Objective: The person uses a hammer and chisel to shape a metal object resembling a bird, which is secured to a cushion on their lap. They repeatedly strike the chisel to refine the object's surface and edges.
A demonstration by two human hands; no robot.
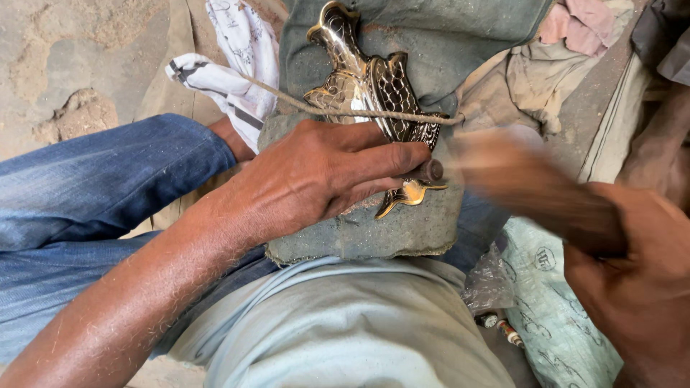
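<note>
Rough left hand (316,176) on ornate brass piece (374,90)

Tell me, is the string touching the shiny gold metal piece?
Touching. The head view shows the string stretched tight straight across the shiny metal piece, pressing on its surface with no gap, just above the left hand.

Support: grey-green padded cloth (374,230) draped over the person's lap. On it: ornate brass casting (370,90), gold and dark patterned, lying lengthwise, crossed by a thin cord (302,100). Beside the pad: sandy floor (65,65), white printed rag (230,65), crumpled beige cloths (532,79)
</note>
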